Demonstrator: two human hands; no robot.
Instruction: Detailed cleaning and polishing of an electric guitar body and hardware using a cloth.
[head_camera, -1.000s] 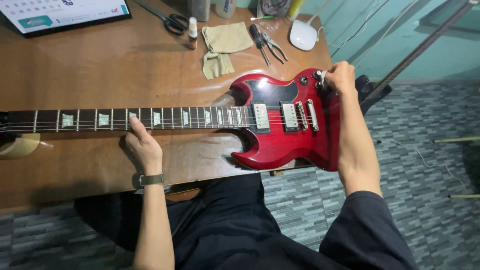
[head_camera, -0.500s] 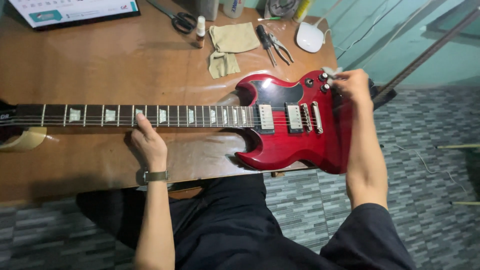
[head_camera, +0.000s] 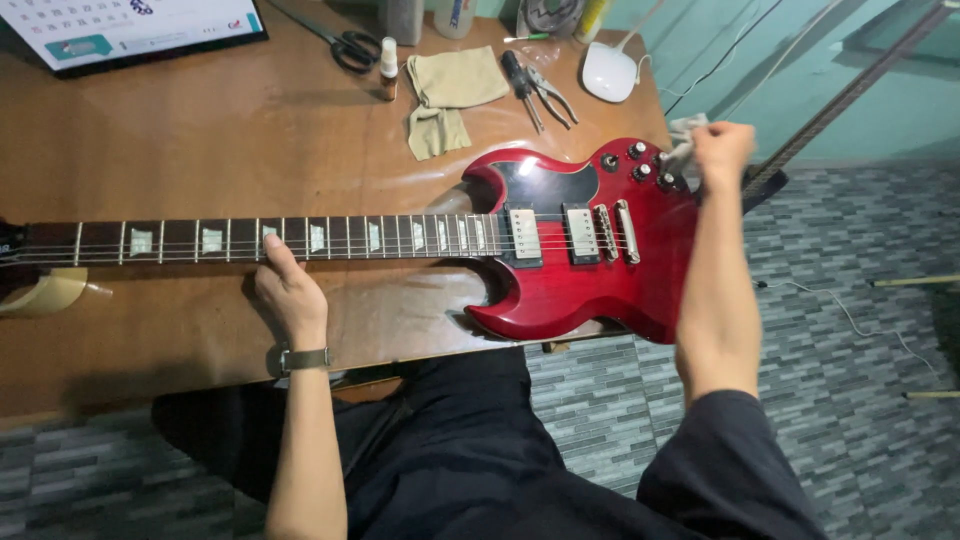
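A red electric guitar (head_camera: 560, 290) lies flat across a wooden table (head_camera: 200, 140), its neck (head_camera: 200, 240) stretching to the left. My left hand (head_camera: 290, 295) rests on the near edge of the neck with fingers against the fretboard, a watch on the wrist. My right hand (head_camera: 722, 150) is closed on a small pale cloth (head_camera: 680, 140), pressed at the body's far right end beside the black control knobs (head_camera: 640, 165).
At the table's back lie scissors (head_camera: 345, 45), a small bottle (head_camera: 388, 65), a tan folded cloth (head_camera: 450, 95), pliers (head_camera: 540, 90) and a white mouse (head_camera: 610, 72). A calendar (head_camera: 130, 25) sits far left, a tape roll (head_camera: 50, 295) under the neck. Tiled floor lies to the right.
My right hand has shifted slightly along the guitar's far end with the cloth. The left hand stays on the neck. The view has moved a little.
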